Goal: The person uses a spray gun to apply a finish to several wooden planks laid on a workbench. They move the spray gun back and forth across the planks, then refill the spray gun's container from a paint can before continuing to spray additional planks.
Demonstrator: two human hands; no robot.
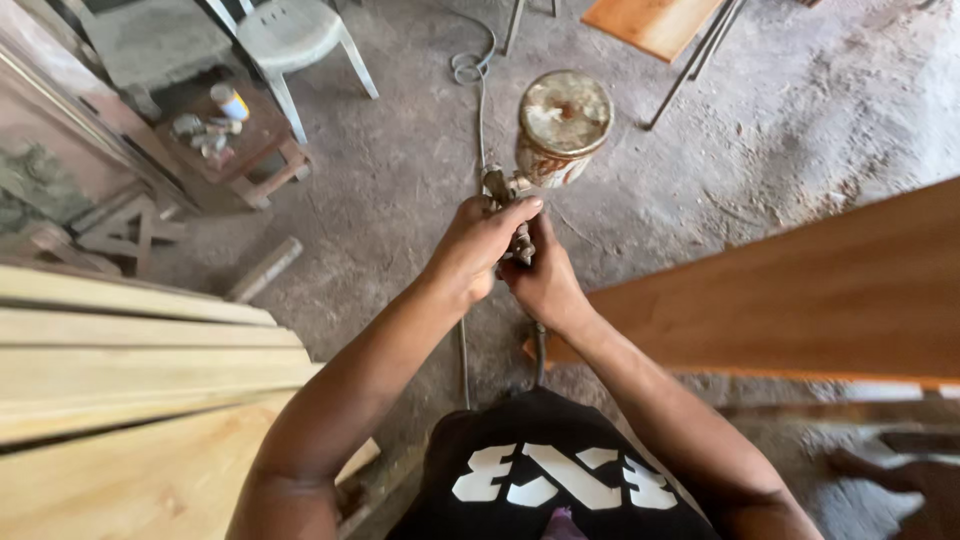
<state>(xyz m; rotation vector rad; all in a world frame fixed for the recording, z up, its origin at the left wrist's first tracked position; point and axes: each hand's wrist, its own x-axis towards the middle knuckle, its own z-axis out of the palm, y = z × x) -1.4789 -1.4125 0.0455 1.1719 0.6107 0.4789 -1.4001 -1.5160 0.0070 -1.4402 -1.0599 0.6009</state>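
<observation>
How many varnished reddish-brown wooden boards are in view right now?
2: one large varnished reddish-brown wooden board at the right beside the hands, one on a metal stand at the top edge. Others may lie out of frame.

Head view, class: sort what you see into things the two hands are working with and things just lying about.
In hand:
spray gun
its metal cup
hose
left hand
right hand

Lying about:
white plastic chair
small wooden stool
pale planks
brown board

I count: 1 spray gun (545, 150) | 2 hands on it, left hand (480, 245), right hand (545, 280) | 1 hose (478, 95) | 1 white chair (290, 40) | 1 low stool (240, 140) | 2 stained boards (800, 300)
</observation>
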